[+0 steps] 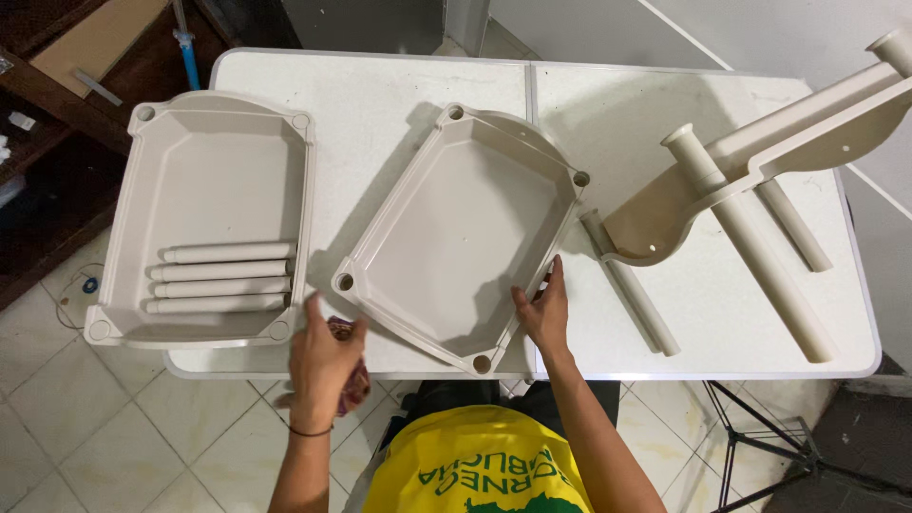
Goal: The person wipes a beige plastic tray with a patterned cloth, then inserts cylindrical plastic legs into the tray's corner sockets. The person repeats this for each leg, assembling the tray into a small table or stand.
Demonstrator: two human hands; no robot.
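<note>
- We rest our right hand on the lower right rim of the middle tray. The fingers lie spread flat along that edge, and the thumb hooks over the rim, so the grip is open and touching, not closed round anything.
- Our left hand is at the near edge of the desk, and its fingers are curled on a small dark red cloth, so that grip pinches the cloth.
- The middle tray sits tilted on the desk with its long axis running from near left to far right. Its lower left corner lies just beside our left hand, and the right hand is already on it, so the right is the nearer one.
- The left tray lies square to the desk edge and holds four short tubes lying side by side.
- To the right lies a partly built shelf piece on its side with long tubes standing out of it, well apart from both hands.
</note>
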